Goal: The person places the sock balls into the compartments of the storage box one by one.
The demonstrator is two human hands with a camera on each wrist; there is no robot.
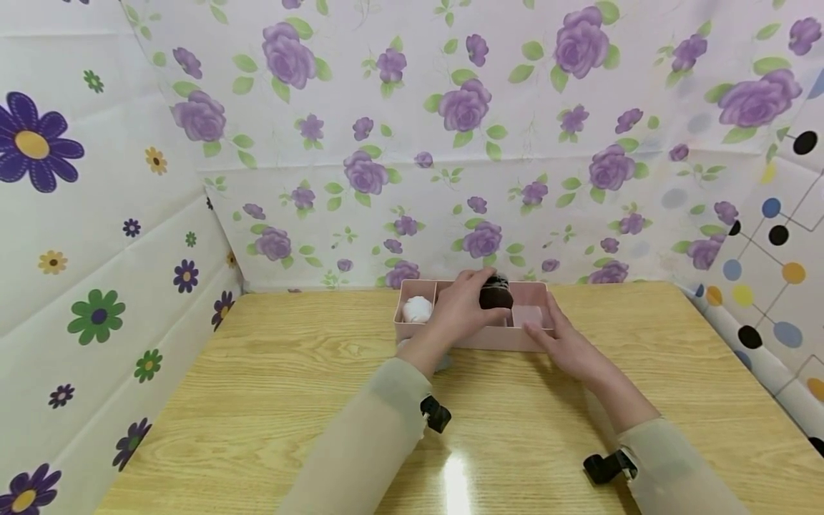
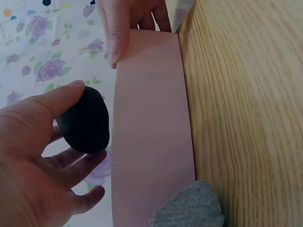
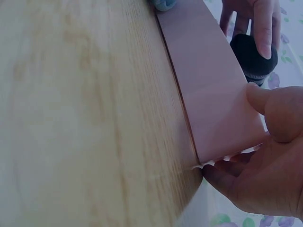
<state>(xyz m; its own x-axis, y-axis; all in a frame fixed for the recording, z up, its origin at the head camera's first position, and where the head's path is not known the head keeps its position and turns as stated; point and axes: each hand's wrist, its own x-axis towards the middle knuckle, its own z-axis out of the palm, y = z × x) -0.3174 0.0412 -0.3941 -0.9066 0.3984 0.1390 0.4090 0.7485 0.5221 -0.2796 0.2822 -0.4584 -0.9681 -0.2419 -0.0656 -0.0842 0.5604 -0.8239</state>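
A dark rolled-up sock (image 1: 496, 295) is pinched between the thumb and fingers of my left hand (image 1: 458, 306). It is held over the middle of a long pink divided box (image 1: 502, 339), with part of it above the rim. My right hand (image 1: 569, 345) grips the box's right end, thumb at the front wall and fingers around the end wall (image 3: 234, 144). In the box's left compartment lies a white balled-up sock (image 1: 417, 310). The right compartment shows only its pink bottom. A grey ribbed sock (image 2: 191, 208) lies in front of the box, partly hidden by my left forearm in the head view.
The box stands at the back of a wood-grain table (image 1: 290, 400), close to a flower-printed cloth (image 1: 360, 236) hanging behind. More patterned cloth hangs on the left and right sides. Each wrist carries a small black camera (image 1: 436, 413).
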